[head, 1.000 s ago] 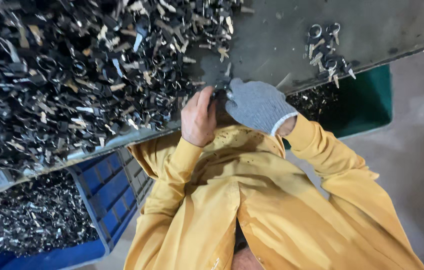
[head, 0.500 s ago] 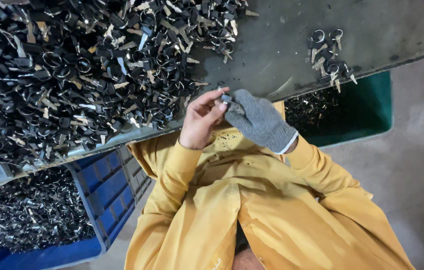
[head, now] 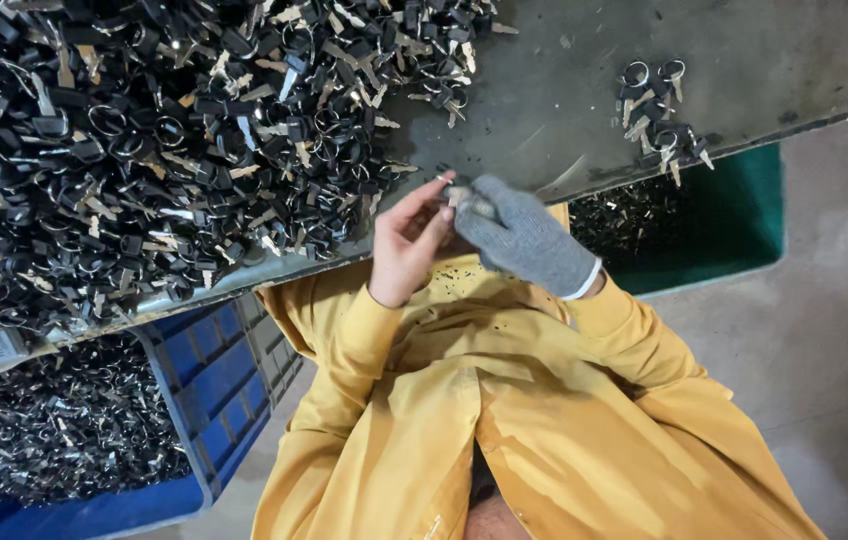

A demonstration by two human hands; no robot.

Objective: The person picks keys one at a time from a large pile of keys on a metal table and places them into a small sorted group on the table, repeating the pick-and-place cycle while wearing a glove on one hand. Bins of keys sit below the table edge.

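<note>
Keys on rings, one small piece (head: 456, 196) of that kind, are seen pinched between the two hands at the table's near edge. The left hand (head: 409, 245) is bare, its fingers curled and its fingertips (head: 441, 184) closed on the piece. The right hand (head: 524, 238) is covered by a grey knitted glove and is clenched on the same piece from the other side (the exact shape of the piece cannot be told, being mostly hidden). Both hands are held just above the yellow sleeves (head: 344, 330).

Beyond and to the left of the left hand, a large heap of black-headed keys and rings (head: 144, 140) is spread over the dark table (head: 564, 90). Beyond the right hand, well apart, a small cluster of ringed keys (head: 659, 115) is laid. Below the left hand a blue crate (head: 214, 380) of metal parts is noted; beside the right hand, a green bin (head: 734, 220).
</note>
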